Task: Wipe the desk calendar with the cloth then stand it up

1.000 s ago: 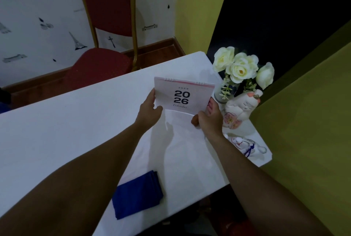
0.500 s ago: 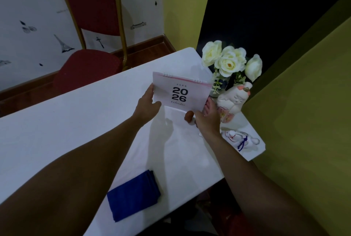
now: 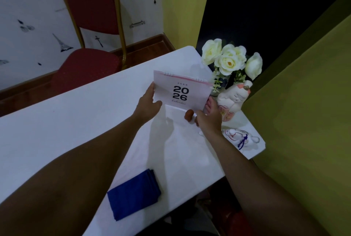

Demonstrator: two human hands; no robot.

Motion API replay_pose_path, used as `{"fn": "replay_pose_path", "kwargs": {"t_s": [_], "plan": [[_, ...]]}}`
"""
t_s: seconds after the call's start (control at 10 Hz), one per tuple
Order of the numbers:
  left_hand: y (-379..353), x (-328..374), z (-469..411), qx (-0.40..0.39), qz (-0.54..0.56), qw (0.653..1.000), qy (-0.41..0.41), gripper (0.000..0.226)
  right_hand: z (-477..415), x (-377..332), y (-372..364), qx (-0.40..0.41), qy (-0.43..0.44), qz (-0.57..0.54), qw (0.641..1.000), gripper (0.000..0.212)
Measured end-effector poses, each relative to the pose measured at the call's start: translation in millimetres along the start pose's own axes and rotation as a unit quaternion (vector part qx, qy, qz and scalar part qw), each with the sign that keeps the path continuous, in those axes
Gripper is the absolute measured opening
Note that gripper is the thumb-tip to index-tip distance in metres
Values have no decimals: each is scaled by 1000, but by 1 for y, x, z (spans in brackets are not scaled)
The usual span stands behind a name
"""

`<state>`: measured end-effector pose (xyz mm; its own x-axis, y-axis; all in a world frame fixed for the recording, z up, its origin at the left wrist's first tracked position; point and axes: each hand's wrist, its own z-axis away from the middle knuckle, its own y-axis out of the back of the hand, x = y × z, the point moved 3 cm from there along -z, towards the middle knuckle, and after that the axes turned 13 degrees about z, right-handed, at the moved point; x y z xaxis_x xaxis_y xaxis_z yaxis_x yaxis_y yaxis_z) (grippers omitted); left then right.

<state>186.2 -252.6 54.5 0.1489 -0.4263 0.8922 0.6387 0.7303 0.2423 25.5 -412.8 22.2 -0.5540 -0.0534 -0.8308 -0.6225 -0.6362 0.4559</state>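
Left hand (image 3: 147, 105) fingers pinch the calendar's (image 3: 181, 91) left edge; right hand (image 3: 209, 116) fingers pinch its lower right corner, holding it upright over the white counter (image 3: 66, 121). Just right crowd a figurine (image 3: 232, 100), flowers (image 3: 230, 59) and a small ornament (image 3: 241, 137). The folded cloth (image 3: 133, 194) lies near the front edge. The calendar's base is hard to make out.

Home room, prob. dining nook: Eiffel wallpaper (image 3: 28, 26), banquet chair (image 3: 91, 32), table (image 3: 57, 121) w/ flowers (image 3: 229, 59).
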Motion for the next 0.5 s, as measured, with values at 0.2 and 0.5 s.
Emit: {"fn": "replay_pose_path", "kwargs": {"t_s": [0.2,0.5], "plan": [[0,5,5,0,-14,1000,5,80,10,-7,6,5,7,27,1000,62],[28,-1,38,16,-59,997,38,71,48,-24,6,60,57,-3,997,67]]}}
